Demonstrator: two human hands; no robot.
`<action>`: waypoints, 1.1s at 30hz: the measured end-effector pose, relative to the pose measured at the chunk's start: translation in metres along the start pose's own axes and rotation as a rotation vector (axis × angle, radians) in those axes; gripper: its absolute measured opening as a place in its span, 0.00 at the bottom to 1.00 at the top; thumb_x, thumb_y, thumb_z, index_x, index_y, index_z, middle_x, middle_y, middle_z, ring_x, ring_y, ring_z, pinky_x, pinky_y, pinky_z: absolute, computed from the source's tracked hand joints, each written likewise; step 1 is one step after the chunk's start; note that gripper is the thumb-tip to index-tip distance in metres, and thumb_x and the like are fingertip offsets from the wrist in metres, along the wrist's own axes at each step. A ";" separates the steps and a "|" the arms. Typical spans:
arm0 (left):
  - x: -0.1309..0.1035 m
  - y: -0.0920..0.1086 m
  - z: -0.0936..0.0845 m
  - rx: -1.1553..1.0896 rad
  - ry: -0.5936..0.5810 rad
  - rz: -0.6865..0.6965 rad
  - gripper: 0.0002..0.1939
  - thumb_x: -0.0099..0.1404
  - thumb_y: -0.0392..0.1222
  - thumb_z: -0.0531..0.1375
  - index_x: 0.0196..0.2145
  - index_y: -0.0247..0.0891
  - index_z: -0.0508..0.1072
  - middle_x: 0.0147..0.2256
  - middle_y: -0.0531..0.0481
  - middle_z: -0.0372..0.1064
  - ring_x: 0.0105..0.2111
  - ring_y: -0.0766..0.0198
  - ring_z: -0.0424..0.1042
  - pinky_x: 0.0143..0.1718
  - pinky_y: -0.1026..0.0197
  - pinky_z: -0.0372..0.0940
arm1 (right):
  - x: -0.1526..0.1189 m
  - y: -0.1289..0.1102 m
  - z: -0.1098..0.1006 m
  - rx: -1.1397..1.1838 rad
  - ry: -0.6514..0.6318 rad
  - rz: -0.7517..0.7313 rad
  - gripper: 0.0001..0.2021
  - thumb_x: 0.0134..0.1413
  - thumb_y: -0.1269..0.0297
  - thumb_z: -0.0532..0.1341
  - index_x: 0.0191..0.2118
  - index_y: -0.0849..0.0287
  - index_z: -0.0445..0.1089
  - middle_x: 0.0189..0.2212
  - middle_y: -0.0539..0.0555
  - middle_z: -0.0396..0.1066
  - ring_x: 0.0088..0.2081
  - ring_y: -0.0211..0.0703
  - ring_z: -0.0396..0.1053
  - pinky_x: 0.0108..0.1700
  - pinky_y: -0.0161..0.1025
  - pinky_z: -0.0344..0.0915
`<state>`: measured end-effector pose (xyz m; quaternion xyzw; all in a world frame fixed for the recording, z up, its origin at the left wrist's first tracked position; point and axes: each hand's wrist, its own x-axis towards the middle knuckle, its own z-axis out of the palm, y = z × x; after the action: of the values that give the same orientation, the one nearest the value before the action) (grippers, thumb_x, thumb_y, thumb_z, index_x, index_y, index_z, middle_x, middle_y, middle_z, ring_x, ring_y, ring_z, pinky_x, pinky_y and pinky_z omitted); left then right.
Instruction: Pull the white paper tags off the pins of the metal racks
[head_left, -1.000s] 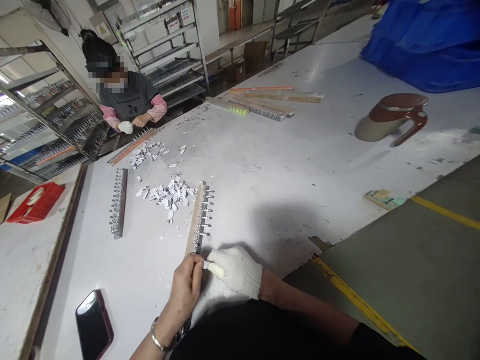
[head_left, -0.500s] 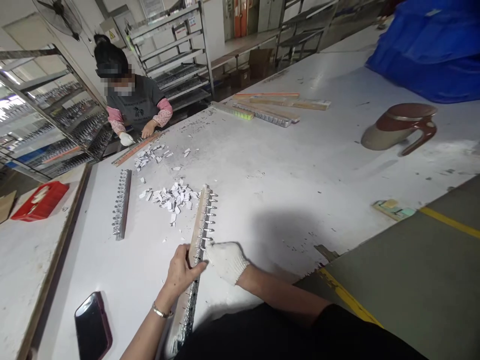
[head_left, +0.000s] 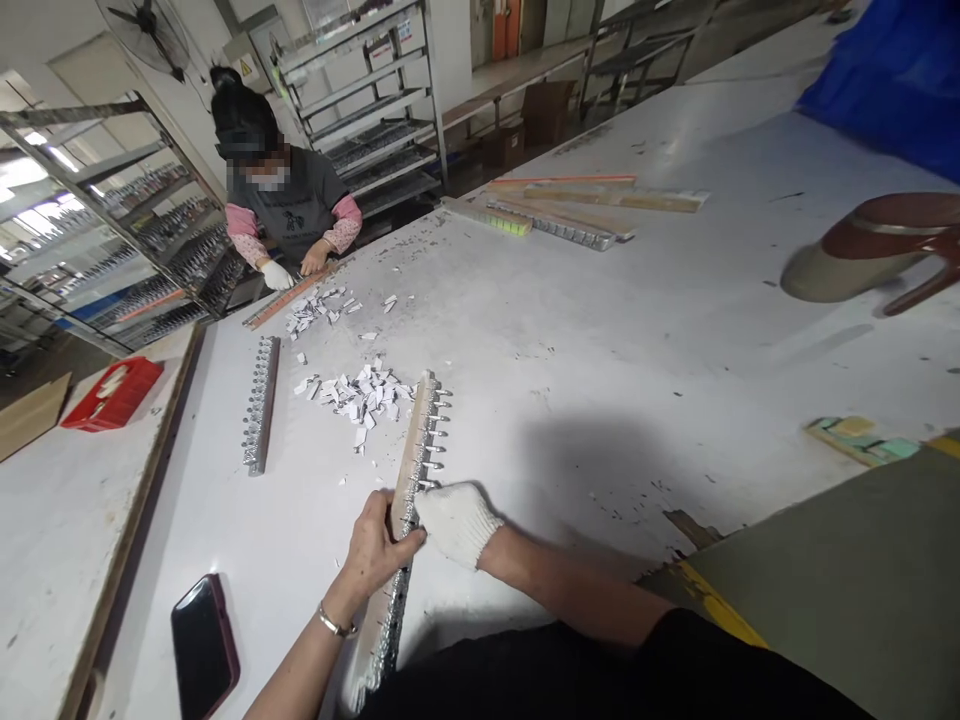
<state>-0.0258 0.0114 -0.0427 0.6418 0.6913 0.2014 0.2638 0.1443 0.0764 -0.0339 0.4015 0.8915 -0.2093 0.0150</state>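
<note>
My bare left hand (head_left: 375, 545) is closed around a long wooden strip (head_left: 407, 462), its thumb across the edge. Along the right edge of that strip runs a row of small silvery pieces (head_left: 435, 418) that stick out sideways. My right hand (head_left: 459, 520), in a white knitted glove, is pinched against this edge just beside my left thumb. Whatever its fingertips hold is hidden by the glove. Left of the strip's far end lies a loose pile of small white pieces (head_left: 367, 392). Another strip with silvery pieces (head_left: 262, 405) lies further left.
A phone (head_left: 202, 645) lies at the lower left. A red bin (head_left: 112, 393) stands on the adjoining table. Across the table a co-worker (head_left: 289, 205) handles a strip (head_left: 289, 298). More strips (head_left: 615, 195), a brown-lidded jug (head_left: 832, 262) and blue cloth (head_left: 892, 90) are to the right.
The view has swung a little to the left, so the whole scene sits further right. Both my hands stay at about the same place on the strip.
</note>
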 end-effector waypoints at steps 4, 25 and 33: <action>0.023 -0.013 -0.016 -0.077 0.045 0.007 0.19 0.64 0.55 0.62 0.42 0.38 0.70 0.33 0.51 0.69 0.32 0.60 0.68 0.33 0.59 0.63 | 0.003 0.011 0.002 0.058 0.065 0.098 0.09 0.62 0.67 0.56 0.36 0.60 0.74 0.33 0.61 0.80 0.37 0.57 0.79 0.35 0.46 0.71; 0.006 0.053 -0.023 -0.396 0.086 -0.011 0.18 0.72 0.57 0.52 0.35 0.40 0.69 0.22 0.55 0.66 0.23 0.64 0.65 0.28 0.62 0.61 | -0.030 -0.010 -0.009 0.379 0.339 0.058 0.10 0.63 0.62 0.57 0.47 0.54 0.72 0.43 0.52 0.78 0.44 0.47 0.76 0.42 0.38 0.64; -0.028 0.051 -0.038 -0.304 0.076 0.182 0.18 0.71 0.55 0.57 0.30 0.40 0.73 0.31 0.48 0.67 0.33 0.59 0.66 0.35 0.58 0.61 | -0.063 -0.003 -0.033 0.376 0.191 -0.079 0.13 0.69 0.61 0.51 0.46 0.52 0.73 0.40 0.50 0.78 0.38 0.41 0.75 0.37 0.35 0.62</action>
<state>-0.0086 -0.0088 0.0212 0.6465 0.6014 0.3507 0.3120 0.1899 0.0427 0.0094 0.3800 0.8491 -0.3334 -0.1530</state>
